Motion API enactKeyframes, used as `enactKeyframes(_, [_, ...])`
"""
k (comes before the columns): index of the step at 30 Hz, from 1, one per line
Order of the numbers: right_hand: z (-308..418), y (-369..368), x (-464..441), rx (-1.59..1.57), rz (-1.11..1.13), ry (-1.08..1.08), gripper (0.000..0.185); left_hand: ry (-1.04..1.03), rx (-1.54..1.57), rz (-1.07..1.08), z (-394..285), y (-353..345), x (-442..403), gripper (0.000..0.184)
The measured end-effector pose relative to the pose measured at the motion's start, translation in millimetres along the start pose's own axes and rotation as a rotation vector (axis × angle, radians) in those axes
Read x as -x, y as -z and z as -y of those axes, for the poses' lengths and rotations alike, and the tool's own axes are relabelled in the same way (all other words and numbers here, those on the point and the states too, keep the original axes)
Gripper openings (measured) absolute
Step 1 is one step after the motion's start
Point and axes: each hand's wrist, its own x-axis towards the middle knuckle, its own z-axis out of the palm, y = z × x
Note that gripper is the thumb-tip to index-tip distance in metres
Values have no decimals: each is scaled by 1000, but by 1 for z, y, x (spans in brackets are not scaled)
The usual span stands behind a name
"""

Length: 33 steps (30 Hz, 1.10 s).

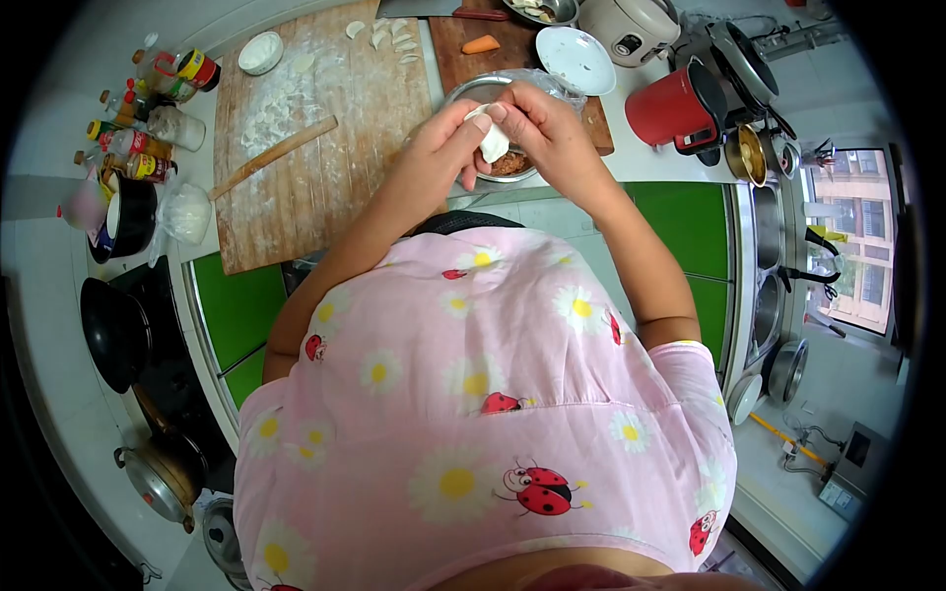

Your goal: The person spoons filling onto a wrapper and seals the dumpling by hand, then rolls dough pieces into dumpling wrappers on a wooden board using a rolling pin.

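Between my two hands is a white dumpling (pixel 494 144), pinched along its upper edge. My left hand (pixel 449 140) has thumb and fingers closed on its left side. From the right, my right hand (pixel 538 123) presses the same edge with thumb and forefinger. Just beneath is a metal bowl (pixel 473 92) with brown minced filling (pixel 509 165), partly hidden by my hands. A floured wooden board (pixel 340 187) lies to the left, with a rolling pin (pixel 274 158) slanting across it. Several folded dumplings (pixel 380 37) sit at the board's far edge.
A white bowl of flour (pixel 260 53) stands on the board's far left corner. Bottles and jars (pixel 148 108) line the left side. Beyond the bowl are a carrot piece (pixel 481 44), a white plate (pixel 576 61) and a rice cooker (pixel 629 32). A red pitcher (pixel 670 106) stands right.
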Motion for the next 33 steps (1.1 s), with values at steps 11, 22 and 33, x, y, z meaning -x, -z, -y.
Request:
enactKeyframes(11, [3,-16,-3,-12,80,-103,33,-13,64,-150,5,7,8,30])
enactKeyframes(22, [-1,-89,-4,-574,-60,-244,46,47,491,-311,15,7,10,28])
enactKeyframes(33, [14,-120,-21,-787,-161,-349,42,8,332,-366,13,19,22,32])
